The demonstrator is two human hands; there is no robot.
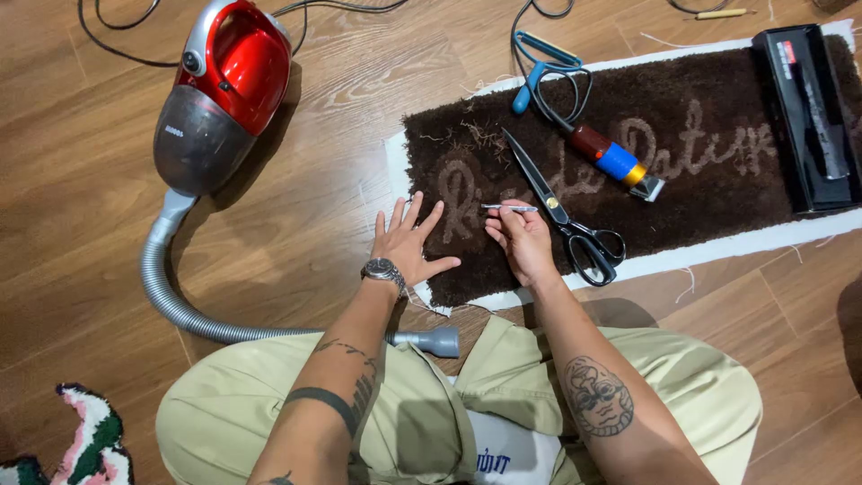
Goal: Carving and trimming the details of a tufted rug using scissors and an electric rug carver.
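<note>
A small slim metal tool is pinched in the closed fingers of the right hand; its long axis lies left-right, tip pointing left over the near-left end of the brown rug. The left hand is pressed open and flat on the rug's left edge, just beside the tip. Black scissors lie just right.

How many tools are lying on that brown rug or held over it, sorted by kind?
Scissors: 1
Electric clipper with red and blue body: 1
Blue-handled tool: 1
Black box: 1
Small metal tweezers, pinched in the right hand: 1
Total: 5

The left hand holds nothing; it rests flat on the rug's edge.
</note>
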